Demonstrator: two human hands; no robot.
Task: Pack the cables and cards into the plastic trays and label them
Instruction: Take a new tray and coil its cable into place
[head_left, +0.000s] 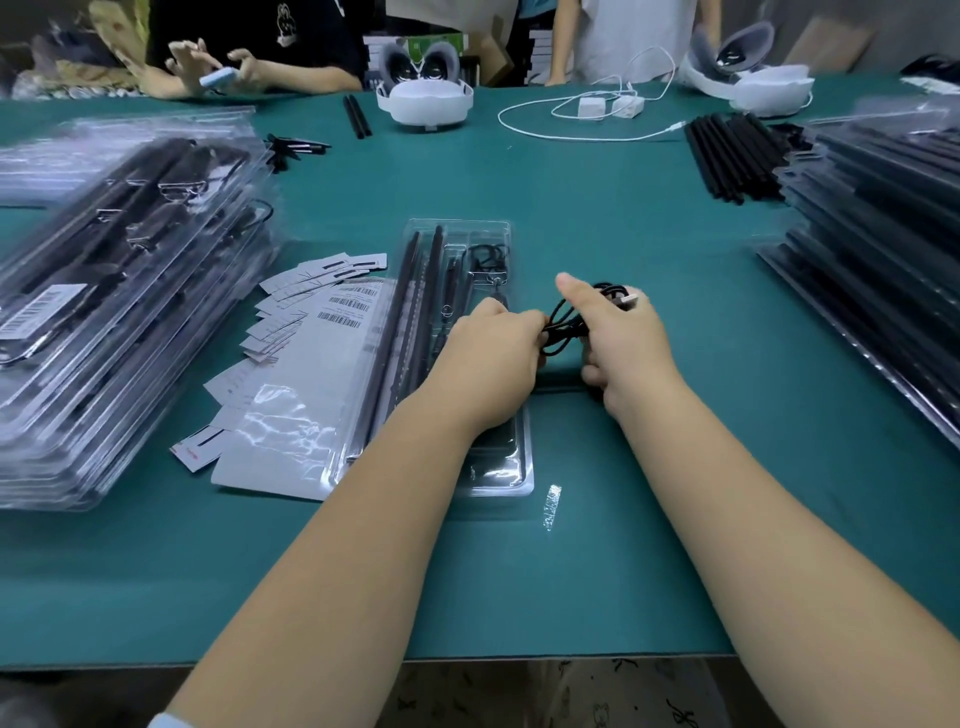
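Both hands grip a coiled cable beside the tray, cards left

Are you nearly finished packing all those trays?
Partly. A stack of packed trays sits at the left, one showing a barcode label. Now the left hand and right hand hold a coiled black cable beside the open tray, which already holds rods. Cards, loose rods and another tray stack wait.
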